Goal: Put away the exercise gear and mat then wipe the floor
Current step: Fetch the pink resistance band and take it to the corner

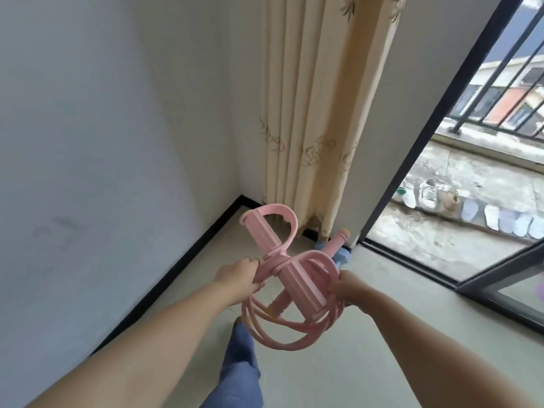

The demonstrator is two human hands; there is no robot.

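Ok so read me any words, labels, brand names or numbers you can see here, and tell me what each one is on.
No readable text anywhere in this view.
Pink resistance band, gripped by the left hand and right hand: no print or logo shows.
Curtain: only a floral pattern, no lettering.
Shoes outside the glass door: dark marks on them, too small and blurred to read.

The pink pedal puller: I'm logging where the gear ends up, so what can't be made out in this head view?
- Blue object on the floor by the curtain: mostly hidden behind the pink pedal puller; what it is cannot be told.
- Right hand: its fingertips are hidden behind the cords.
- Left hand: its fingertips are hidden by the strap.
- Exercise mat: not in view.
- Items on the balcony: too blurred to identify.
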